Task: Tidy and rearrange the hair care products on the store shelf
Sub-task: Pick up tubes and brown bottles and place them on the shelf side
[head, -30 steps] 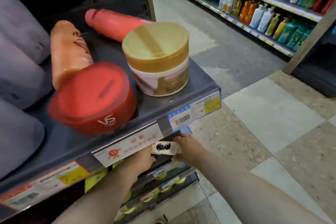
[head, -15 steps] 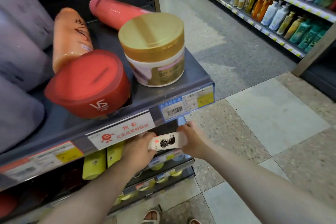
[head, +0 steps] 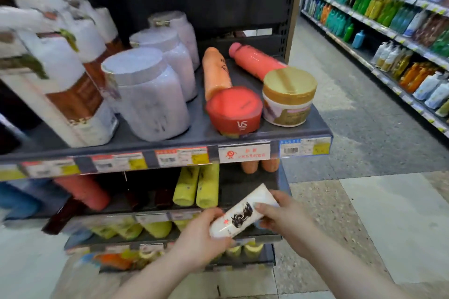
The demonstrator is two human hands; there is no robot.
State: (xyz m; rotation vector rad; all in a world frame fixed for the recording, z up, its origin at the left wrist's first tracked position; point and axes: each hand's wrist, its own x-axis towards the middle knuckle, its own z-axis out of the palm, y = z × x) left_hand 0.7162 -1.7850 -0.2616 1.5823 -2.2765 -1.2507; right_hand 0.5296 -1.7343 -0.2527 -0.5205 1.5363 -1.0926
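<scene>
While the left hand [head: 199, 243] and right hand [head: 284, 216] are gripping the white tube [head: 239, 213] by its ends, just off the front edge of the middle shelf [head: 247, 184] near its right corner, a careless shove inward is risking knocking the yellow bottles [head: 196, 187].

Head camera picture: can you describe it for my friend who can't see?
The left hand and right hand grip a white tube with a black drawing, in front of a store shelf. Higher up sit a red jar and a gold-lidded jar.
</scene>
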